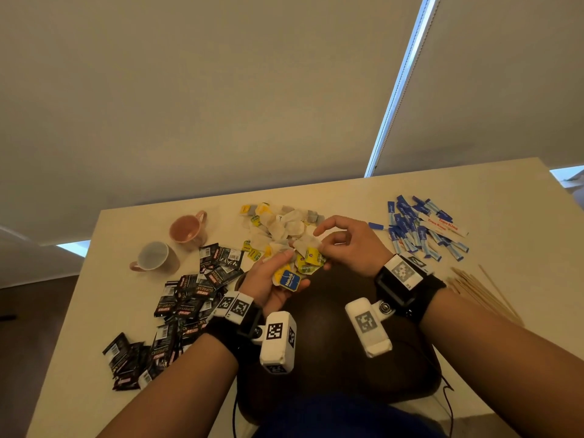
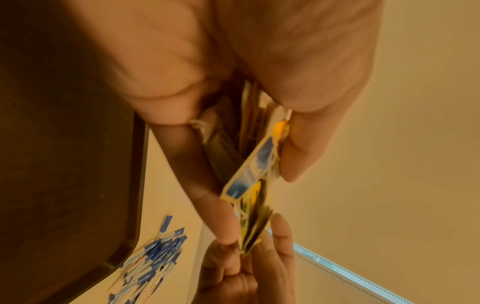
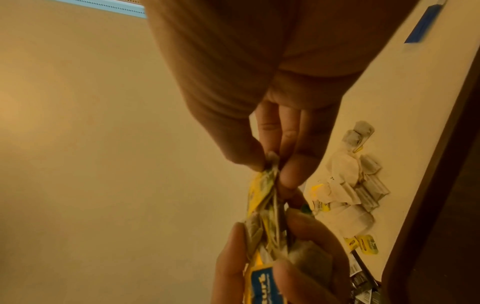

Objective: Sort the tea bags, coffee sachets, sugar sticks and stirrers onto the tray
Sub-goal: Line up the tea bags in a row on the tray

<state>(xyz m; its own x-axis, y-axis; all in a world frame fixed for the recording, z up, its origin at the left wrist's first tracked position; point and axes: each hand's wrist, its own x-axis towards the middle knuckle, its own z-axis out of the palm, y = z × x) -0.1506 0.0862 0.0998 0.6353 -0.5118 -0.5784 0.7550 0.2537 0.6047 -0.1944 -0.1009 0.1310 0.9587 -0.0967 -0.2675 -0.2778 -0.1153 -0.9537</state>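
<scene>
**A:** From the head view, what could have gone wrong?

**B:** My left hand was curled round a loose bundle of tea bags, and my right hand pinched its yellow tags at the 2 o'clock end. I judged the strings could tangle, so one tug might have spilled bags over the edge of the tray onto the bench. The loose tea bag pile lay at 12 o'clock of my hands, the coffee sachets at 9, the sugar sticks at 2, the stirrers at 3.

**A:** And the left wrist view?

**B:** My left fingers were pressed together on the bundle; a blue-labelled bag stuck out at 5 o'clock, barely gripped. I reckoned that one would slip first.

**A:** The right wrist view?

**B:** My thumb and right fingers pinched the yellow tag, the bundle hanging at 6 o'clock into my left hand. A thin pinch like that could have torn the tag off.
</scene>
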